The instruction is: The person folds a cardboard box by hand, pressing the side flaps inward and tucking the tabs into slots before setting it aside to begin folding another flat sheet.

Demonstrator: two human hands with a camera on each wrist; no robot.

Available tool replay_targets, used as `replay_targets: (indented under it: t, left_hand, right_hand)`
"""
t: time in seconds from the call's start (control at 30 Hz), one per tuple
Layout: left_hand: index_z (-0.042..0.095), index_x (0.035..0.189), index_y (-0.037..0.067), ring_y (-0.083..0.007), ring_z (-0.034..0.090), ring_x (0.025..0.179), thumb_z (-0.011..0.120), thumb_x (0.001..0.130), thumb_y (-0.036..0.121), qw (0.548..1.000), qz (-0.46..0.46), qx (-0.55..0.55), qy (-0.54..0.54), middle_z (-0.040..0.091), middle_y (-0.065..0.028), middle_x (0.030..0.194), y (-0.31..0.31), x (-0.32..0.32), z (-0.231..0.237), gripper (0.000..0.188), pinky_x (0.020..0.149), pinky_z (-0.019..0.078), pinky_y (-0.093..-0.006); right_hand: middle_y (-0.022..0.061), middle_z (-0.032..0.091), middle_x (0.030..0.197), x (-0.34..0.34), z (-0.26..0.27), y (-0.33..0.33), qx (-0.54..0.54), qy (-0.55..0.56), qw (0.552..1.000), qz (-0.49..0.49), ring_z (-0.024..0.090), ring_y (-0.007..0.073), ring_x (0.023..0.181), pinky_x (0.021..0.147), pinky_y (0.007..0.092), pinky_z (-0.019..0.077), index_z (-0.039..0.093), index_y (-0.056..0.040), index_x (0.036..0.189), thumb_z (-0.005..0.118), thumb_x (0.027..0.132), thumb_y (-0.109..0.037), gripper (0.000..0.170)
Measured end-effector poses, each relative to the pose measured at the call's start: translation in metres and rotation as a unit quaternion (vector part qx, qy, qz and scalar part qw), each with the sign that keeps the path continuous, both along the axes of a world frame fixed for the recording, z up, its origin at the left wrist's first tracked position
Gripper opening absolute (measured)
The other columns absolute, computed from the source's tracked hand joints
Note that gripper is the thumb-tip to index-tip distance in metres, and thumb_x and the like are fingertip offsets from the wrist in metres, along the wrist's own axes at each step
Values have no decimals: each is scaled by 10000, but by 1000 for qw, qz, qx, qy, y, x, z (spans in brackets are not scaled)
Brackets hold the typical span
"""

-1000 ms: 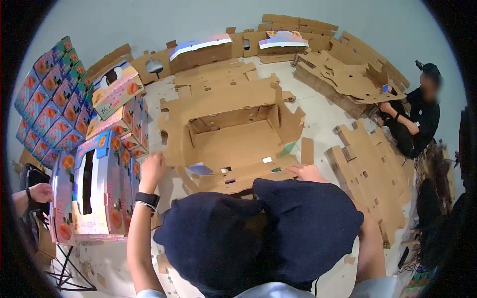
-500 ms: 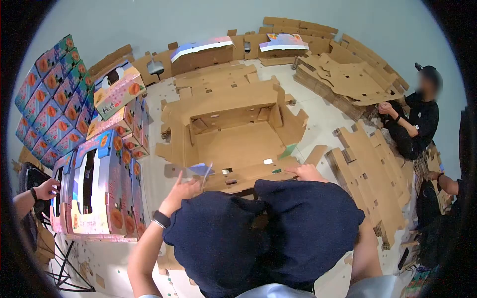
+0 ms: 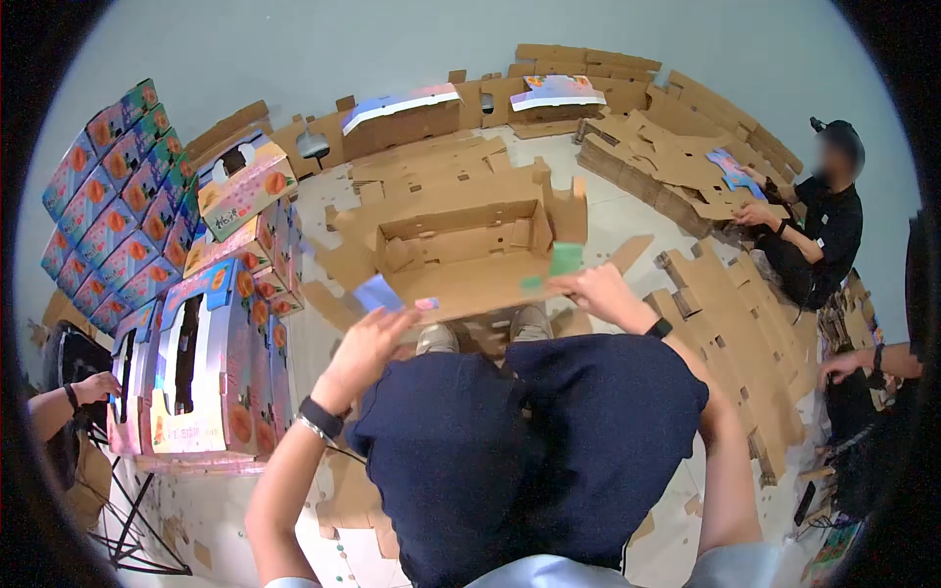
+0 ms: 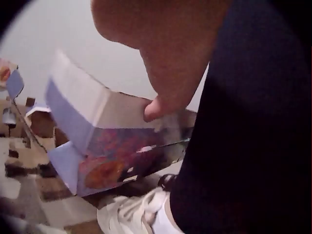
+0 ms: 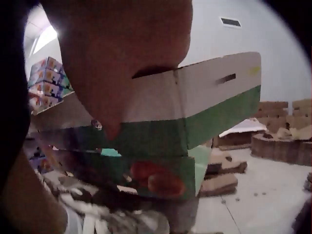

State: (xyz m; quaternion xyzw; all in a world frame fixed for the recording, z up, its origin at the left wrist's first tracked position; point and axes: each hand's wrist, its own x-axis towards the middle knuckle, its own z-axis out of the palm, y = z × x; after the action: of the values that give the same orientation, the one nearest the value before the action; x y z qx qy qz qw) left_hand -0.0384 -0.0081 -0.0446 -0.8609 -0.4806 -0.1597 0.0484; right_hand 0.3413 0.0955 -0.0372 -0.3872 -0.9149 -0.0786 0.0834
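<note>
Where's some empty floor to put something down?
Bare floor shows between the open box and the cardboard stack on the right. It's crowded on the left, where printed boxes stand, and at the open box's near edge, with the left hand and right hand there.

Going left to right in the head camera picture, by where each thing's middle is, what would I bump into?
Stacked printed boxes, left hand, open cardboard box, right hand, nearer flat cardboard pile, person in a cap.
</note>
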Motion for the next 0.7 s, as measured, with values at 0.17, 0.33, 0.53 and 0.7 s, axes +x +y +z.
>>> replay_targets:
  t: [0.17,0.33,0.53,0.7]
  left_hand:
    - [640,952,109,-321,630,746,634,720,109,996,66,-44,51,645,-134,784,13,-26,25,233,656,498,-409]
    - [678,797,130,-305,627,678,649,687,115,998,-27,17,50,628,-111,692,23,-22,69,115,610,502,-401]
    - [620,1055,119,-232,649,900,611,692,-1,867,40,495,27,668,-54,1013,63,9,195,383,716,532,-338]
    - [626,1010,107,-208,661,806,617,668,0,918,66,388,53,673,-45,993,-4,30,185,359,625,527,-306]
  right_hand:
    - [129,646,710,-15,42,-35,5,17,1000,20,635,300,669,591,413,505,650,-216,1060,552,747,-138,337]
    - [122,649,720,4,68,-25,-45,-46,997,37,642,282,674,598,423,504,685,-225,971,568,741,-166,265]
    - [41,671,1037,-2,178,-9,467,192,863,-23,668,203,861,743,346,548,646,-209,1100,600,702,11,457]
    - [40,678,1015,28,173,-46,425,174,888,-24,668,211,809,710,332,544,662,-211,1087,625,692,-19,440]
